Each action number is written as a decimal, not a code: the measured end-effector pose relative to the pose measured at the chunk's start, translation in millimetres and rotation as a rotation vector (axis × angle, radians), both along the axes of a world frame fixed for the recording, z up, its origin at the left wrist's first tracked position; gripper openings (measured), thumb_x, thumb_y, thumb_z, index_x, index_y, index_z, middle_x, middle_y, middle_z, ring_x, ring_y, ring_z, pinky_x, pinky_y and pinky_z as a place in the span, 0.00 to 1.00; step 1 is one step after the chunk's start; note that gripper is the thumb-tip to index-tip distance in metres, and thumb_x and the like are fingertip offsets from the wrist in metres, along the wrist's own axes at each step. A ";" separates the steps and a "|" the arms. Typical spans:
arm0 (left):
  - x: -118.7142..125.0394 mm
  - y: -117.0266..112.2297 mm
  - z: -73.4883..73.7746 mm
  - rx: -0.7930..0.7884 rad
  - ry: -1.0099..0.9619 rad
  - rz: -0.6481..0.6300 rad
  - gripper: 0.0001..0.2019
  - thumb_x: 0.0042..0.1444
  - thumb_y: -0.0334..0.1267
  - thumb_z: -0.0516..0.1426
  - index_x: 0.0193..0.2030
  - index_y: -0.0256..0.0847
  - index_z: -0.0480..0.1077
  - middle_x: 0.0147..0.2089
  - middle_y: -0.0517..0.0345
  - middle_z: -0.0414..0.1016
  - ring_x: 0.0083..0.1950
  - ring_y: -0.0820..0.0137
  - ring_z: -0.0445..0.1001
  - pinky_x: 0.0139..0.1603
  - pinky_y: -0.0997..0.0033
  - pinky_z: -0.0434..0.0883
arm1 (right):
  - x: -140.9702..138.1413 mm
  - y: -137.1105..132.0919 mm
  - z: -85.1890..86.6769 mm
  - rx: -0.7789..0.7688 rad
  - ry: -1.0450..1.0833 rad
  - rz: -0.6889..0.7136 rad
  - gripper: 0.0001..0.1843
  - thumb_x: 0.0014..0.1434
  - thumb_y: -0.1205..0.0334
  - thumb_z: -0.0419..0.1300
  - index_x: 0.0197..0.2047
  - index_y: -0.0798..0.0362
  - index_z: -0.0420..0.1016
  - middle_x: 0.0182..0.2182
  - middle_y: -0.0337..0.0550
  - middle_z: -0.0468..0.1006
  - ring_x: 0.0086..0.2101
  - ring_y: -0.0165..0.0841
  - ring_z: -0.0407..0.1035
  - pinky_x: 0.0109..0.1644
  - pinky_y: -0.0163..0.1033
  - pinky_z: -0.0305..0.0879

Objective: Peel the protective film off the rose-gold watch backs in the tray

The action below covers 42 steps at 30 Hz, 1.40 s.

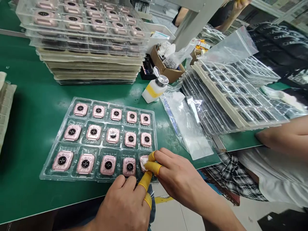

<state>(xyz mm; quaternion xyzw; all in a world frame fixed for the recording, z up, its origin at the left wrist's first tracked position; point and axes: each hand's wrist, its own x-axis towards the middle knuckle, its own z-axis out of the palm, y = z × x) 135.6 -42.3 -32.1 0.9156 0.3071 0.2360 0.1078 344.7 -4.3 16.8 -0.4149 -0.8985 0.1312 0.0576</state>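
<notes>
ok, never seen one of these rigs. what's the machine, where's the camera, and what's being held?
No machine here: just a person's bare left hand and right hand, with yellow covers on some fingers. The one picture comes from a camera worn on the head, looking forward and down.

On the green table lies a clear tray, with pink watch cases in three rows of five. Behind it stand a tall stack of trays and a white bottle with a yellow band; another stack is to the right.

The right hand pinches a small white wipe on the case at the near right corner. The left hand reaches there too; its exact contact is hidden.
</notes>
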 end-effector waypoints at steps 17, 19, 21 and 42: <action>-94.3 -23.5 5.7 -0.079 -0.043 0.303 0.04 0.49 0.30 0.57 0.30 0.43 0.70 0.29 0.57 0.71 0.32 0.63 0.66 0.30 0.64 0.64 | -86.4 21.0 -10.5 -0.063 0.249 0.082 0.13 0.69 0.73 0.50 0.44 0.53 0.75 0.32 0.43 0.70 0.32 0.35 0.63 0.32 0.38 0.59; -93.5 -20.2 3.2 -0.087 -0.046 0.307 0.03 0.48 0.31 0.58 0.28 0.43 0.69 0.29 0.57 0.71 0.31 0.64 0.65 0.29 0.63 0.62 | -94.9 22.0 -15.4 0.083 0.155 0.092 0.14 0.71 0.72 0.50 0.41 0.53 0.76 0.31 0.44 0.70 0.31 0.35 0.60 0.31 0.39 0.54; -92.2 -16.9 -0.1 -0.090 -0.070 0.317 0.05 0.49 0.32 0.59 0.26 0.43 0.68 0.28 0.59 0.70 0.30 0.65 0.64 0.28 0.63 0.60 | -96.7 18.1 -16.8 0.184 0.074 0.100 0.16 0.71 0.71 0.50 0.36 0.53 0.76 0.31 0.44 0.70 0.30 0.36 0.58 0.31 0.41 0.51; -101.5 -5.8 -6.7 -0.095 -0.081 0.224 0.14 0.59 0.39 0.60 0.24 0.43 0.63 0.25 0.60 0.70 0.27 0.68 0.63 0.25 0.64 0.54 | -105.4 21.4 -9.4 0.199 0.010 0.113 0.16 0.73 0.71 0.50 0.37 0.55 0.75 0.32 0.45 0.70 0.32 0.35 0.59 0.33 0.40 0.54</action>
